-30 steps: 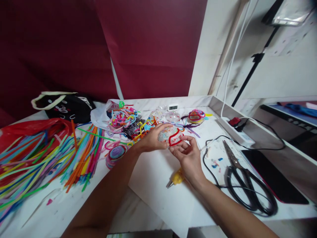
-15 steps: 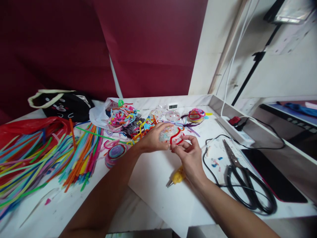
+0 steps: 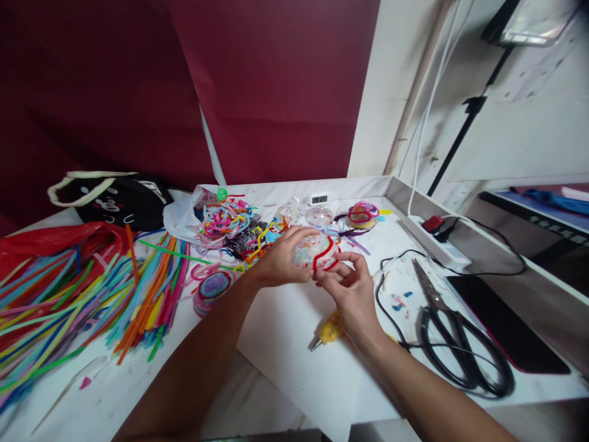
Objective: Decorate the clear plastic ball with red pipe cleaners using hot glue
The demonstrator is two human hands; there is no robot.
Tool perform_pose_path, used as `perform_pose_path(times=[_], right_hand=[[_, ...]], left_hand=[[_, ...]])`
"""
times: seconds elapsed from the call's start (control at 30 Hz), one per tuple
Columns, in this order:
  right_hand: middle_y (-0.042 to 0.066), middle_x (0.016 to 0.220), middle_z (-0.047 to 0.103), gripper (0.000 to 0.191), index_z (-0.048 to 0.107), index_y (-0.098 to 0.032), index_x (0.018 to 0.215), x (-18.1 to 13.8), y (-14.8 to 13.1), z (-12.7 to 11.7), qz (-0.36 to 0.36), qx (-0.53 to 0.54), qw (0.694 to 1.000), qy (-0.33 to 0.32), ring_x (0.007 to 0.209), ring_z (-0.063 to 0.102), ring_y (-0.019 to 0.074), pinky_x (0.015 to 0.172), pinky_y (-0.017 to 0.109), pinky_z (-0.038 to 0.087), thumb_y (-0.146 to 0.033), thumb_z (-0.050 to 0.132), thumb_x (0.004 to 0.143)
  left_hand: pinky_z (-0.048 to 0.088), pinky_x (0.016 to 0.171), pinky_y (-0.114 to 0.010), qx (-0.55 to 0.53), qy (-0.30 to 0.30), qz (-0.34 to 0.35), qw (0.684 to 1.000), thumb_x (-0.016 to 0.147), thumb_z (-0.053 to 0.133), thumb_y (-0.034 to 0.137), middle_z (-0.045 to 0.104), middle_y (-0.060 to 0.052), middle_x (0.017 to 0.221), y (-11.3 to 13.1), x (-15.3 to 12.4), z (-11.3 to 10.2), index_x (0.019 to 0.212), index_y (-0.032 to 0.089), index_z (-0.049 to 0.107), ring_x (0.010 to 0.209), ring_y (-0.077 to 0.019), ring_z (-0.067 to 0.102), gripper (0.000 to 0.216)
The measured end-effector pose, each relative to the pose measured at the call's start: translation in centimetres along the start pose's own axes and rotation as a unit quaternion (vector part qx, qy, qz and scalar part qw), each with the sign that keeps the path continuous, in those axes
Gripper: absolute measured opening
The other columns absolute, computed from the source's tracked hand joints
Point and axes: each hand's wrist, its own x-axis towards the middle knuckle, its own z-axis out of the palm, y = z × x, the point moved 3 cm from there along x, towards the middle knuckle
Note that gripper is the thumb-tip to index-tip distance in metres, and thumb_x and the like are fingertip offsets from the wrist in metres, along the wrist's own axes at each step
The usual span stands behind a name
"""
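My left hand [image 3: 279, 261] is wrapped round a clear, colour-speckled ball [image 3: 306, 250], held above a white sheet of paper [image 3: 294, 362]. A red pipe cleaner [image 3: 324, 253] curves over the ball's right side. The fingers of my right hand [image 3: 350, 285] pinch at the ball's lower right edge, where the pipe cleaner's end seems to lie; the pinch itself is partly hidden. Beneath my right hand, a yellow glue gun [image 3: 331, 328] rests on the paper with its metal nozzle pointing left.
Pipe cleaners [image 3: 151, 294] in many colours cover the left side. Large black-handled scissors [image 3: 453, 337] and a black phone [image 3: 506, 325] lie at right, near a power strip [image 3: 437, 242]. Finished-looking wrapped balls [image 3: 363, 215], clear domes [image 3: 319, 216] and a small digital display [image 3: 319, 199] sit behind.
The ball has turned slightly in my hands, and more of the red pipe cleaner's curve shows. Both hands keep nearly the same grip; the whole view has shifted a little.
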Motion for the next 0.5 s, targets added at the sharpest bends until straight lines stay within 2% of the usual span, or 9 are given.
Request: perform_pose_path(times=[0.13,0.27,0.4,0.5], right_hand=[[-0.004,0.076,0.07,0.048,0.043,-0.027,0.098,-0.4,-0.6,0.5,-0.025,0.017,0.999,-0.042,0.067,0.068,0.0148,0.066,0.029,0.053,-0.028,0.08,0.067],[-0.003,0.08,0.071,0.044,0.042,-0.027,0.101,-1.0,-1.1,0.7,-0.045,0.03,0.995,-0.079,0.07,0.069,0.015,0.069,0.03,0.054,-0.03,0.076,0.073],[-0.003,0.075,0.07,0.038,0.043,-0.027,0.103,-1.0,-1.7,0.4,-0.063,0.005,0.995,-0.081,0.069,0.069,0.0165,0.065,0.03,0.054,-0.038,0.071,0.079],[-0.004,0.07,0.067,0.034,0.043,-0.026,0.104,-0.3,-2.3,-0.2,-0.057,-0.012,0.997,-0.052,0.066,0.069,0.0176,0.057,0.028,0.052,-0.043,0.064,0.084]], left_hand=[[0.044,0.103,-0.043,-0.14,-0.016,-0.017,0.99,0.061,0.071,0.023,0.051,-0.013,0.136,-0.9,-0.2,-0.3,0.132,0.019,0.047,0.125,-0.0327,0.051,0.075],[0.05,0.094,-0.043,-0.252,-0.048,-0.064,0.964,0.065,0.074,0.029,0.056,-0.015,0.13,-0.5,-0.6,-0.3,0.135,0.017,0.041,0.117,-0.0331,0.058,0.078],[0.049,0.095,-0.042,-0.286,-0.061,-0.069,0.954,0.067,0.075,0.032,0.057,-0.015,0.129,-0.1,-0.7,-0.2,0.135,0.018,0.038,0.121,-0.0327,0.055,0.079],[0.047,0.098,-0.041,-0.296,-0.061,-0.058,0.952,0.068,0.074,0.034,0.057,-0.013,0.129,-0.2,-0.8,-0.2,0.136,0.018,0.038,0.123,-0.0339,0.052,0.078]])
